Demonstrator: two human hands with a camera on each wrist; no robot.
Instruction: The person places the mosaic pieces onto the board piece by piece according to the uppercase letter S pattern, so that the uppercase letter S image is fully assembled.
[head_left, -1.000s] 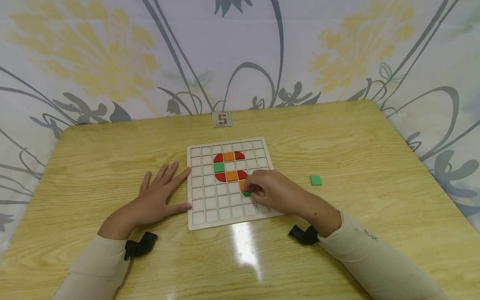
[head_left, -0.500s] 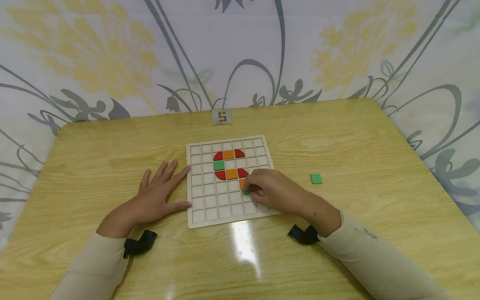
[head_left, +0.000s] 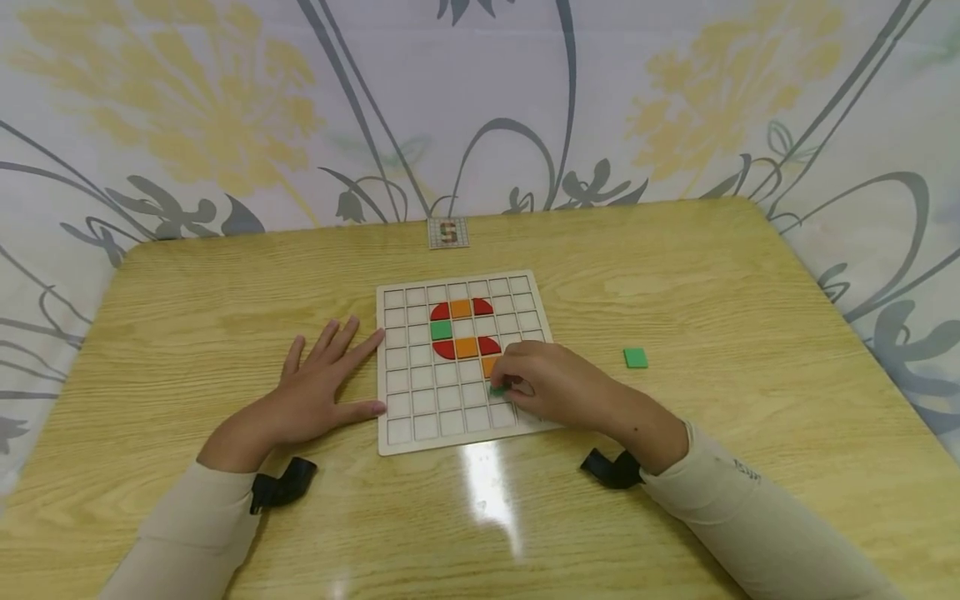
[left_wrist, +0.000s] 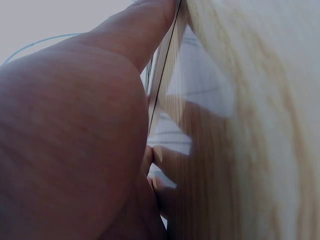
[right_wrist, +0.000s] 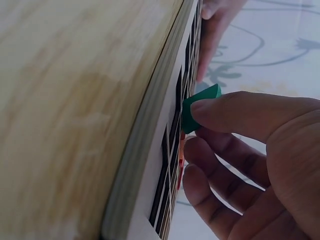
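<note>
A white grid board (head_left: 420,427) with a pale wooden rim lies mid-table. Red rounded tiles (head_left: 444,349), orange square tiles (head_left: 466,347) and a green square tile (head_left: 441,330) fill some of its cells in a curving pattern. My right hand (head_left: 551,379) pinches a small green tile (right_wrist: 202,106) between thumb and fingers, tilted at a cell below the lowest orange tile (head_left: 491,367). The fingers hide much of it in the head view. My left hand (head_left: 315,400) lies flat with fingers spread, its thumb and index fingertips at the board's left edge.
Another green square tile (head_left: 635,358) lies on the wooden table (head_left: 720,300) to the right of the board. A small pattern card (head_left: 447,233) is at the table's back edge, against the flowered cloth (head_left: 495,92). Black wrist cameras (head_left: 283,483) sit at both cuffs.
The green tile stays pinched over the same cell, with only a slight shift in its tilt. Both hands keep nearly the same place, and the head view has moved a little.
</note>
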